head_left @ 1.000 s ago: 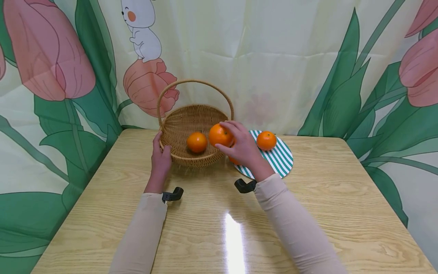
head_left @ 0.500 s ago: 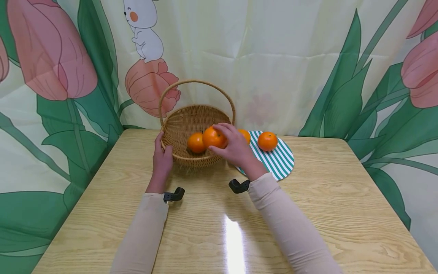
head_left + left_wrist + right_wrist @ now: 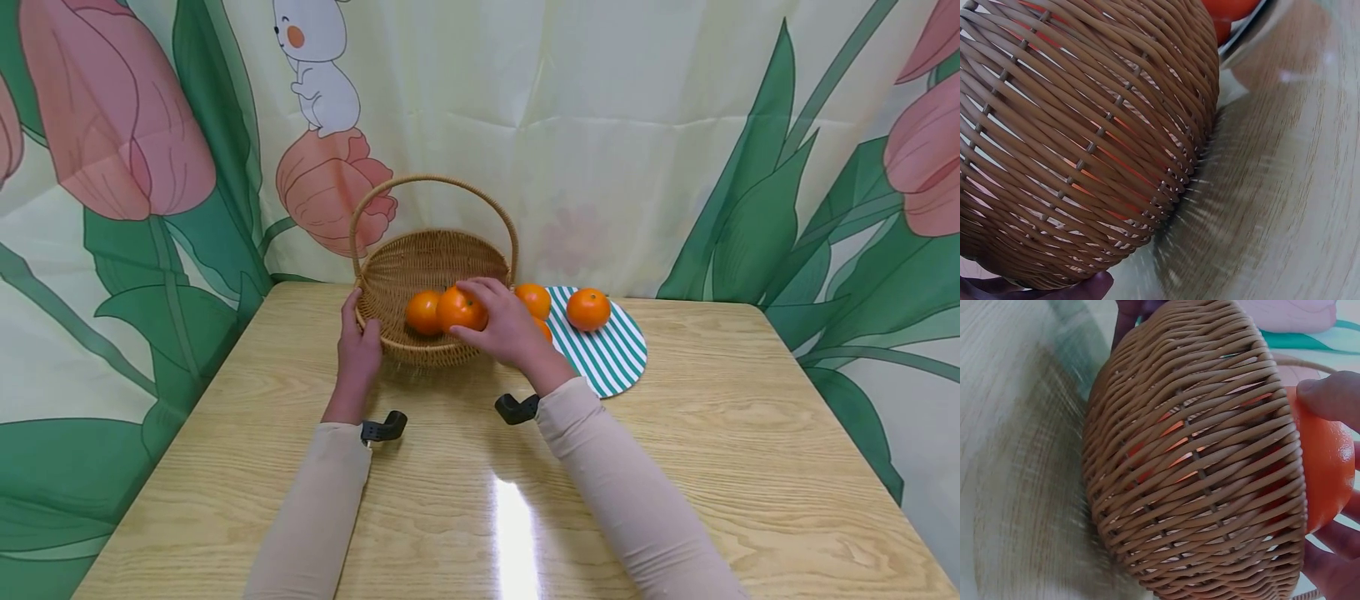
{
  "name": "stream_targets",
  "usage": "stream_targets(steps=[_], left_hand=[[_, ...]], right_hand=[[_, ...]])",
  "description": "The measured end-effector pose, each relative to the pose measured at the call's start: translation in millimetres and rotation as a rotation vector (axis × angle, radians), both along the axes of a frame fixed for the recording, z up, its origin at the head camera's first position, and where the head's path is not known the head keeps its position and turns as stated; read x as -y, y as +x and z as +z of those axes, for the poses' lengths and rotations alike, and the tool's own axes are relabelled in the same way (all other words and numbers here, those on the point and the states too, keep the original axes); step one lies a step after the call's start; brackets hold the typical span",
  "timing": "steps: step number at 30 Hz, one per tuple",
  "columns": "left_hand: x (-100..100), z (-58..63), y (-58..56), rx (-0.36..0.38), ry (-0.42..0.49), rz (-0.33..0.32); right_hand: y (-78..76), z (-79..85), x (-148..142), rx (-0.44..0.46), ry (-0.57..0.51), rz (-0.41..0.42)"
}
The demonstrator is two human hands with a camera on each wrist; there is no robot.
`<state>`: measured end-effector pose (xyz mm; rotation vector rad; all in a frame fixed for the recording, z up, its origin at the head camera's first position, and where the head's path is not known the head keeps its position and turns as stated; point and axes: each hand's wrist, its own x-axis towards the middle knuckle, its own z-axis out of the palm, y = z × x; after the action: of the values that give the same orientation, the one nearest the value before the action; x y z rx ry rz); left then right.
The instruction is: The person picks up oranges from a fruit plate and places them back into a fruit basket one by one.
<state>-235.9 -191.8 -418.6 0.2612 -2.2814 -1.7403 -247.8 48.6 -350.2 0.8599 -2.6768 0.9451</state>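
Observation:
A wicker basket (image 3: pixel 427 357) with a tall arched handle stands at the back of the table. My left hand (image 3: pixel 357 350) grips its left rim, thumb toward the front; in the left wrist view its fingertips (image 3: pixel 1094 286) show against the basket wall. With my right hand (image 3: pixel 506 323) I hold a mandarin (image 3: pixel 459 310) low inside the basket's front right rim. Thumb and fingers lie round this fruit, which in the right wrist view rises partly above the rim. Left of it, another mandarin (image 3: pixel 422 313) lies in the basket, close against the held one in the head view.
To the basket's right, a green-and-white striped plate (image 3: pixel 619 358) bears mandarins: one on the right (image 3: pixel 588 309), one at the back left (image 3: pixel 533 298), and one partly hidden behind my right hand (image 3: pixel 543 328). A printed curtain (image 3: pixel 600 167) hangs directly behind the table.
My right hand has carried its mandarin left and down into the basket, beside the one lying there. More of the plate's left fruit shows now. The left hand keeps its grip on the rim.

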Motion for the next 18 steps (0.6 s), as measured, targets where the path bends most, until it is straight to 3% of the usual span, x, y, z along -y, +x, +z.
stream_targets(steps=[18], left_hand=[[0.5,-0.2,-0.7,-0.026,-0.007,-0.002]], right_hand=[[-0.9,-2.1,5.0,0.036,0.137,0.024]])
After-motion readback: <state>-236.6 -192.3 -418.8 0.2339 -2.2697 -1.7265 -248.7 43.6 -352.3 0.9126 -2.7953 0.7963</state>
